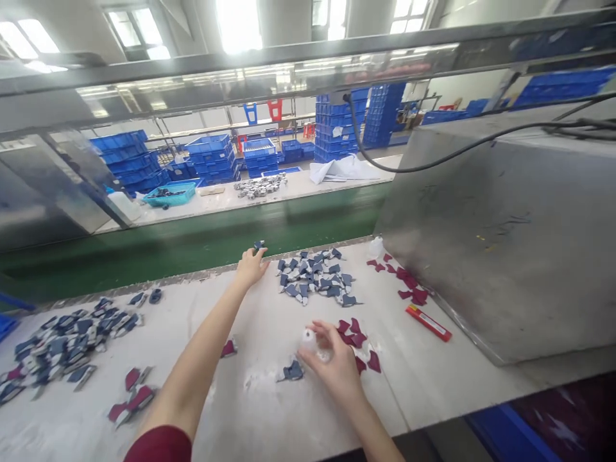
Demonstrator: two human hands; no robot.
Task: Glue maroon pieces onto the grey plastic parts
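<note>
Left hand pinching a small navy piece at the conveyor's edge, right hand curling fingers around a white bottle, maroon pieces lying beside.

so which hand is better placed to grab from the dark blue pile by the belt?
Left. The left hand is stretched out right beside the blue pile, holding one blue piece. The right hand sits nearer the body, fingers around a small white object by the red pieces.
</note>
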